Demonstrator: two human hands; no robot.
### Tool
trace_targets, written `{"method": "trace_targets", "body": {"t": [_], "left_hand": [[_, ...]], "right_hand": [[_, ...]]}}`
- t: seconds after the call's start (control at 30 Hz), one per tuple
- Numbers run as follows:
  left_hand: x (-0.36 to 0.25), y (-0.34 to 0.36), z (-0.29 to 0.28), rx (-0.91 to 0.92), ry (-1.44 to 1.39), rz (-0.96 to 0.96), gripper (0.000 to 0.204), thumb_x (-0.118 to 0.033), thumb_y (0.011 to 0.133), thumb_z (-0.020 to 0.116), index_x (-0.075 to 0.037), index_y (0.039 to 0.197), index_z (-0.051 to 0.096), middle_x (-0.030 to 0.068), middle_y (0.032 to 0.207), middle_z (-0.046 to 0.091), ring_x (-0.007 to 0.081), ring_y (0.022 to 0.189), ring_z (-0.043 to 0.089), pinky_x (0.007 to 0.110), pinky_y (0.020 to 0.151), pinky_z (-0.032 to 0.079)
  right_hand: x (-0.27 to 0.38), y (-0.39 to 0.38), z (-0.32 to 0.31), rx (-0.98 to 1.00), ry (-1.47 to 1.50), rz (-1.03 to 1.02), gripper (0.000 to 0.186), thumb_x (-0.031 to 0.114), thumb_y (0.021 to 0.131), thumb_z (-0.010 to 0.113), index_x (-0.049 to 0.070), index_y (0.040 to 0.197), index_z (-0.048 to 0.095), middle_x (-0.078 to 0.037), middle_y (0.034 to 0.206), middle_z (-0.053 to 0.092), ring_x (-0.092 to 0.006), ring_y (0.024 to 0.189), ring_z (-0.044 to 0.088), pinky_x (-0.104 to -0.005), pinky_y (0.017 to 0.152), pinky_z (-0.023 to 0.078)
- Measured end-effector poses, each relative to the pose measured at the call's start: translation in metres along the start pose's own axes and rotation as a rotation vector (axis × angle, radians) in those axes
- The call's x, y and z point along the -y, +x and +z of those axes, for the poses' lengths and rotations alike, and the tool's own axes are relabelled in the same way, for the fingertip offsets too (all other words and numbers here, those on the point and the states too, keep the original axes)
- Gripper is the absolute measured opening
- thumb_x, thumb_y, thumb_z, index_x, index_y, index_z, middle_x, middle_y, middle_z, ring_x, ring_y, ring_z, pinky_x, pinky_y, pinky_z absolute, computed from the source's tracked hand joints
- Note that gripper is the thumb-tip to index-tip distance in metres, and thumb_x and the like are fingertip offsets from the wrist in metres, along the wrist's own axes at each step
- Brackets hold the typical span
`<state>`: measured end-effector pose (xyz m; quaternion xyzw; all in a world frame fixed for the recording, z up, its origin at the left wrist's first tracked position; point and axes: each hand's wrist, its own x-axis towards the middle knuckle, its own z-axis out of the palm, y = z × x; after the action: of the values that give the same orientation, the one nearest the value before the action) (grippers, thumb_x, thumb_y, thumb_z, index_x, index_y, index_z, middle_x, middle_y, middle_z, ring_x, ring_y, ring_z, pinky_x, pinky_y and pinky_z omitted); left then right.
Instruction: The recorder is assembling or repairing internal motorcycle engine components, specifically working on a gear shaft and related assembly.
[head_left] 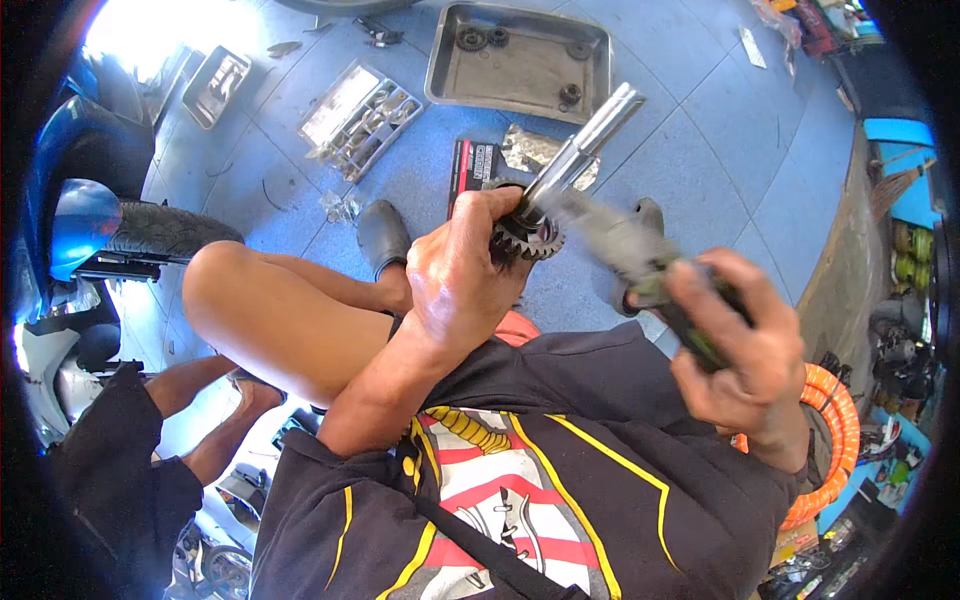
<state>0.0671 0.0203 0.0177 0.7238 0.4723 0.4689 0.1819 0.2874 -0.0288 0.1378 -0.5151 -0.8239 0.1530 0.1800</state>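
Note:
In front of my knees, my left hand (450,275) is closed round a gear shaft. Its bright metal rod (590,140) points up and to the right, and a dark toothed gear (540,245) shows at its lower end. My right hand (745,345) is wrapped round the dark green handle of a grey hand tool (625,245), smeared by motion. The tool's tip is beside the shaft just above the gear; whether they touch I cannot tell. The exact kind of tool is too blurred to make out.
Ahead on the blue tiles lies a metal tray (515,85) with several small gears. Nearby are a compartment box (340,110), a black-and-red carton (465,170) and crumpled foil (530,148). An orange hose (845,435) coils at right. A motorcycle tyre (165,230) and another person's legs (225,435) are at left.

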Motion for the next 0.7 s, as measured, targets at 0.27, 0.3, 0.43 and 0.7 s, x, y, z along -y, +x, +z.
{"method": "trace_targets", "body": {"t": [0.27, 0.3, 0.43, 0.7], "left_hand": [[-0.002, 0.002, 0.005, 0.132, -0.555, -0.421, 0.045, 0.009, 0.068, 0.078, 0.001, 0.105, 0.053, 0.0062, 0.093, 0.066, 0.0091, 0.083, 0.063, 0.023, 0.076, 0.052], [-0.003, 0.005, 0.004, 0.133, -0.751, -0.523, 0.046, 0.009, 0.069, 0.077, 0.001, 0.107, 0.052, 0.0059, 0.094, 0.065, 0.0086, 0.085, 0.063, 0.023, 0.077, 0.051], [-0.006, 0.010, -0.003, 0.210, -1.212, -0.604, 0.068, 0.000, 0.064, 0.085, -0.001, 0.117, 0.043, 0.0073, 0.102, 0.061, 0.0118, 0.088, 0.061, 0.027, 0.076, 0.051], [-0.007, 0.012, -0.005, 0.282, -1.412, -0.626, 0.054, 0.001, 0.081, 0.072, -0.003, 0.124, 0.039, 0.0051, 0.110, 0.054, 0.0091, 0.102, 0.054, 0.025, 0.090, 0.044]], "right_hand": [[-0.009, -0.004, -0.013, -0.064, 0.105, 0.049, 0.059, 0.002, 0.061, 0.075, 0.001, 0.119, 0.064, -0.017, 0.108, 0.057, -0.0228, 0.087, 0.059, -0.0299, 0.071, 0.048], [-0.009, -0.005, -0.018, -0.061, 0.108, 0.043, 0.059, 0.002, 0.061, 0.075, 0.001, 0.119, 0.064, -0.017, 0.108, 0.057, -0.0228, 0.087, 0.059, -0.0299, 0.071, 0.048], [-0.016, -0.012, -0.043, -0.106, 0.059, 0.091, 0.064, 0.030, 0.064, 0.081, -0.001, 0.117, 0.065, -0.019, 0.108, 0.053, -0.0228, 0.092, 0.054, -0.0254, 0.071, 0.043], [-0.025, -0.027, -0.042, -0.360, 0.372, 0.158, 0.077, 0.022, 0.067, 0.088, -0.005, 0.128, 0.050, -0.024, 0.121, 0.055, -0.0105, 0.081, 0.052, -0.0201, 0.072, 0.044]]}}
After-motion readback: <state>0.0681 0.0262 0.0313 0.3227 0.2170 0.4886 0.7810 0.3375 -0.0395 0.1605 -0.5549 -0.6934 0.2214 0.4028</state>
